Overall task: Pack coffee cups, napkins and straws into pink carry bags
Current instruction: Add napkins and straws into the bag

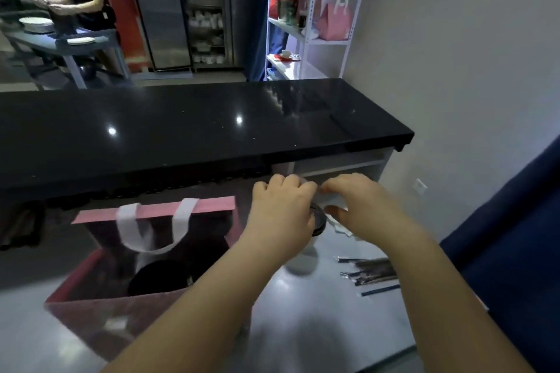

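An open pink carry bag (121,306) with white handles stands on the grey worktop at the lower left, and a dark-lidded cup (157,280) shows inside it. To its right stands a white coffee cup (303,260) with a black lid. My left hand (281,215) curls over that lid from the left. My right hand (360,206) is just beside it and pinches white napkins (339,225) by the cup. Wrapped straws (372,272) lie in a loose pile to the right of the cup.
A black counter (181,127) runs across behind the grey worktop (318,312). White shelves (315,9) at the back hold more pink bags. Another person stands at a table with plates at the far left. A dark blue surface borders the worktop on the right.
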